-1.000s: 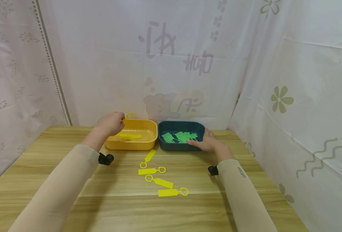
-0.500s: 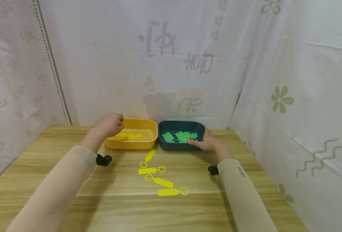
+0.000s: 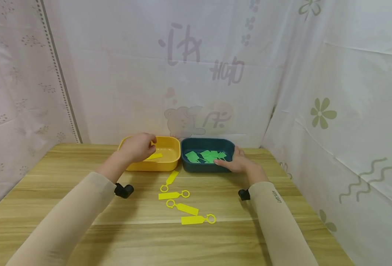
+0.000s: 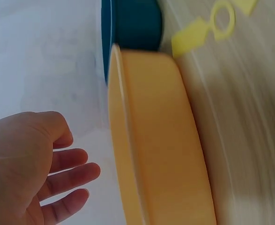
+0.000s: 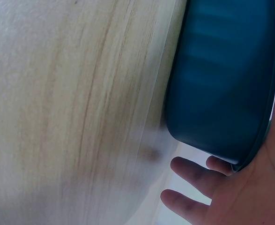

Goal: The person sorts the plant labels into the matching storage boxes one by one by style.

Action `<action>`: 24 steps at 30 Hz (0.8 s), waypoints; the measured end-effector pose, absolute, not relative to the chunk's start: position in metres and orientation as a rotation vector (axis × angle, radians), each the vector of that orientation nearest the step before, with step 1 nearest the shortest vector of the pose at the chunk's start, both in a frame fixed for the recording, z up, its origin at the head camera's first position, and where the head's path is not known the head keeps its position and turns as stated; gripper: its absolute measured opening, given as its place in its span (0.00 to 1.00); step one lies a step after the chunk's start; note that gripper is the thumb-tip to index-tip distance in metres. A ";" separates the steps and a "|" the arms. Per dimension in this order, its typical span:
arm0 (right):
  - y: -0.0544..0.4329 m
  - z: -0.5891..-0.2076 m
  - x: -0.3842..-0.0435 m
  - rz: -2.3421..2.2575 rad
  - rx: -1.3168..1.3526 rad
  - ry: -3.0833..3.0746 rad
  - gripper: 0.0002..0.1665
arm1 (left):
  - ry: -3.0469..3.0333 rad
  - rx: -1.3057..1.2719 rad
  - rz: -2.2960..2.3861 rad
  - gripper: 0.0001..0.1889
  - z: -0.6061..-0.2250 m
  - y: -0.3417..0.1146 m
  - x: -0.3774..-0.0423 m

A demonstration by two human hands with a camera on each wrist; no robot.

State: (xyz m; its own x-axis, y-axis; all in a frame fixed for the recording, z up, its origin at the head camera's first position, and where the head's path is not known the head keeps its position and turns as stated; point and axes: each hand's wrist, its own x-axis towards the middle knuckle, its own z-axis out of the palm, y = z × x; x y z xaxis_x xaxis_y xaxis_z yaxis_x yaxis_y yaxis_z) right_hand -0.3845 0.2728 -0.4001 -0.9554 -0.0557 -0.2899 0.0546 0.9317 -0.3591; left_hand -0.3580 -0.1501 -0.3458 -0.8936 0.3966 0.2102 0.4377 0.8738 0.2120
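Note:
My left hand is over the left part of a yellow plastic bin. In the left wrist view its fingers are loosely bent, with nothing between them. Part of a yellow tag shows inside this bin; my hand hides the rest of the contents. My right hand holds the right end of a dark teal bin, thumb over the front rim and fingers round the end. Green tags lie in a loose heap inside it. Several yellow tags with ring ends, such as the nearest one, lie on the table before the bins.
Both bins stand side by side near the back edge of a wood-grain table. A white printed curtain hangs behind and at both sides. A black wrist mount is on my left wrist, another on my right.
My left hand let a yellow tag drop into the yellow bin, then moved right and slightly forward over it. The right hand and the tags on the table have stayed put.

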 end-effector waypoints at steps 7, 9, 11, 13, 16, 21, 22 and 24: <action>0.273 -0.399 -0.382 -0.529 -0.008 2.801 0.88 | -2.835 -0.824 -0.339 0.15 -0.341 -0.115 -0.338; 0.273 -0.398 -0.381 -0.530 -0.006 2.799 0.88 | -2.829 -0.873 -0.331 0.14 -0.341 -0.105 -0.332; 0.272 -0.397 -0.380 -0.536 -0.009 2.798 0.88 | -2.823 -0.921 -0.325 0.13 -0.342 -0.094 -0.326; 0.272 -0.396 -0.378 -0.541 -0.016 2.797 0.88 | -2.812 -0.976 -0.307 0.13 -0.344 -0.086 -0.319; 0.271 -0.395 -0.377 -0.543 -0.019 2.800 0.88 | -2.775 -1.082 -0.287 0.11 -0.350 -0.075 -0.309; 0.270 -0.394 -0.376 -0.550 -0.024 2.816 0.87 | -2.759 -1.214 -0.235 0.11 -0.359 -0.060 -0.292; 0.270 -0.394 -0.376 -0.555 -0.026 2.818 0.87 | -2.771 -1.231 -0.231 0.11 -0.360 -0.057 -0.288; 0.270 -0.394 -0.375 -0.561 -0.025 2.821 0.88 | -2.799 -1.267 -0.228 0.12 -0.364 -0.052 -0.283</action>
